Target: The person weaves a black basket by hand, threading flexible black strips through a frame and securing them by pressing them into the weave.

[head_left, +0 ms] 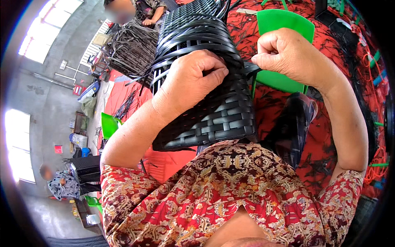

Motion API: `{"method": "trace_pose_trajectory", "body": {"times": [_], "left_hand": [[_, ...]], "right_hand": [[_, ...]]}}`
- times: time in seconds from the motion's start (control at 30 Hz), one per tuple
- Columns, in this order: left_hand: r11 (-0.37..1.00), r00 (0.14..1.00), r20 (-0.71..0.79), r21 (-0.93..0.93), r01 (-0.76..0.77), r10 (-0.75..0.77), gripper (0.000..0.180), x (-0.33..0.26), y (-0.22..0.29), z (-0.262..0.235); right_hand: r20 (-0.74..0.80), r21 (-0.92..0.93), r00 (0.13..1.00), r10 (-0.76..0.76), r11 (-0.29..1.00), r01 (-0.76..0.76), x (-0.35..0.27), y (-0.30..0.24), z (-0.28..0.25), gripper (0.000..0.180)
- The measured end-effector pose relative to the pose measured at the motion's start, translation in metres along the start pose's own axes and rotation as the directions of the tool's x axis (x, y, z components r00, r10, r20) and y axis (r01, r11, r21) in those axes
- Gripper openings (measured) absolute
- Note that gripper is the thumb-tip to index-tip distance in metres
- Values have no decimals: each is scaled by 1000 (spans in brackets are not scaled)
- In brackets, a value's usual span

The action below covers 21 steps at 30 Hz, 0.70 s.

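A black woven wicker piece (205, 119) stands in front of my body, its near part tightly plaited. Toward its far part, loose black strips (193, 39) bow across the weave. My left hand (195, 78) lies over the middle of the wicker piece, thumb pressed toward the curled fingers; what they pinch is hidden. Just off the right edge, my right hand (284, 53) is closed with thumb and fingers together. From its fingertips a flat black strip (250, 69) runs toward the side of the weave.
Behind my right hand is a green plastic chair (286, 20). Black strip scraps litter the red floor (242, 31). Another person (146, 12) sits at the far left beside a bundle of dark strips (131, 47). A second person (63, 183) is further left.
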<state>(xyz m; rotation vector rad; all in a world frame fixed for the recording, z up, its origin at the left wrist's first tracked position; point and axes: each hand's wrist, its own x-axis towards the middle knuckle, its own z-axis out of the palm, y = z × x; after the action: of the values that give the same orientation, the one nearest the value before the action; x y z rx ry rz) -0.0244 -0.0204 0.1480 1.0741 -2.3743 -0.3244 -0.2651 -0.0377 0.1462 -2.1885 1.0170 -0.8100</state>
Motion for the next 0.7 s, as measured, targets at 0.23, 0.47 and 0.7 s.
{"method": "trace_pose_trajectory", "body": {"times": [0.23, 0.47, 0.7], "left_hand": [[992, 992, 116, -111, 56, -43, 15, 14, -1, -3], [907, 957, 175, -317, 277, -232, 19, 15, 8, -3], [982, 984, 163, -163, 95, -68, 20, 19, -7, 1]], "right_hand": [[47, 139, 995, 94, 985, -99, -2, 5, 13, 33], [83, 131, 983, 161, 976, -171, -3, 8, 6, 32], [91, 168, 994, 67, 982, -81, 0, 10, 14, 29]]}}
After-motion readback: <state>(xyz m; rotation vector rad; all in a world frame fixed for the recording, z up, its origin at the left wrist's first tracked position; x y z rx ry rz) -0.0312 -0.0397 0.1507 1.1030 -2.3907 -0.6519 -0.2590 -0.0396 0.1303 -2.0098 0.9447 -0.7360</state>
